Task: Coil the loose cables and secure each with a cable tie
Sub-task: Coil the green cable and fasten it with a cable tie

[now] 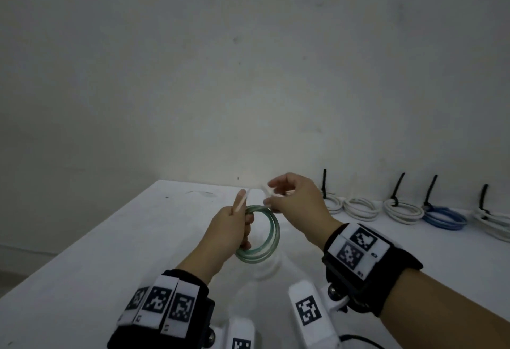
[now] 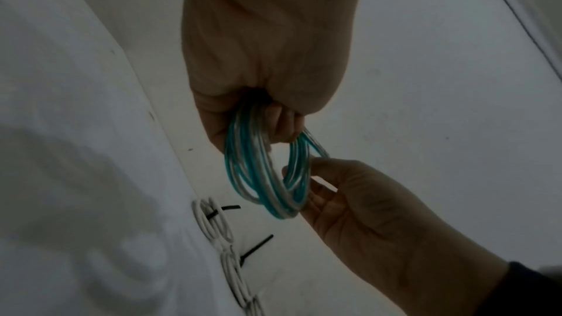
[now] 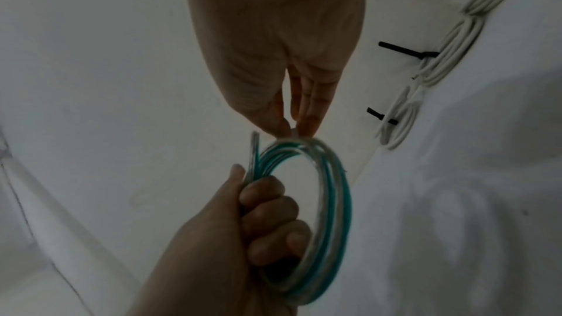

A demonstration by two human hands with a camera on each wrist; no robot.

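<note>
The left hand's fingers [image 3: 267, 215] are curled tight round one side of the teal-and-clear cable coil [image 1: 262, 234], with the thumb pressed along the strands, so the left hand [image 1: 230, 231] grips the bundle and holds it up above the white table [image 1: 96, 252]. A pale thin strip [image 1: 240, 202] sticks up out of that fist; whether it is a cable end or a tie is hard to tell through the blur. Across from it, the right hand [image 1: 295, 205] pinches something small and whitish [image 1: 267, 190] between thumb and fingertips [image 3: 307, 126] right at the top of the coil; the piece is mostly hidden by the fingers, and I cannot make out what it is. The other fingers of that hand lie fairly straight alongside.

The coil hangs roughly upright between the two hands, clear of the tabletop, its far side blurred in the right wrist view.

Further out, along the wall [image 1: 248, 59] at the table's right rear, sits a row of coiled cables: white ones [image 1: 403, 210] and a blue one [image 1: 444, 219], each with a black cable tie [image 1: 398, 187] sticking up. The last coil on the right is cut off by the frame edge. Both wrists wear black bands with square printed markers [image 1: 356, 249].
</note>
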